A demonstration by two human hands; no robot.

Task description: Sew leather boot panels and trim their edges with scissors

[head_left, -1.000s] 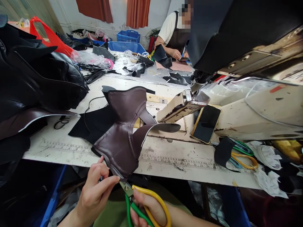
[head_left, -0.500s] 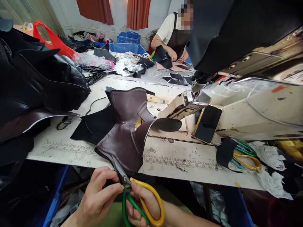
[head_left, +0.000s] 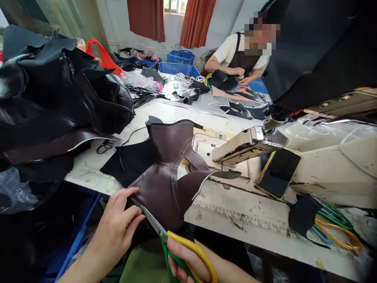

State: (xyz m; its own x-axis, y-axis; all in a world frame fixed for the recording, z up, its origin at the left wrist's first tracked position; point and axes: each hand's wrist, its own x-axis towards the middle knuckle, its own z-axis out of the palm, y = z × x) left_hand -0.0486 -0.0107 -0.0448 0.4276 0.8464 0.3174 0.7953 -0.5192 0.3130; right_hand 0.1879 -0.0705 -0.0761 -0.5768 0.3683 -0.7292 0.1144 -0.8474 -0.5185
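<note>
My left hand has shifted from beside the pivot of the scissors up to the blade end, at the lower-left edge of the brown leather piece, which I judge steadies that edge better against the blades. Those fingers are bunched, but I cannot tell whether they pinch it; my right hand grips the handles. The leather lies on the bench, its near end overhanging the front.

The single head-worn camera looks forward and down over the near edge of the worktop, close to left hand and right hand, far from the curtains.
</note>
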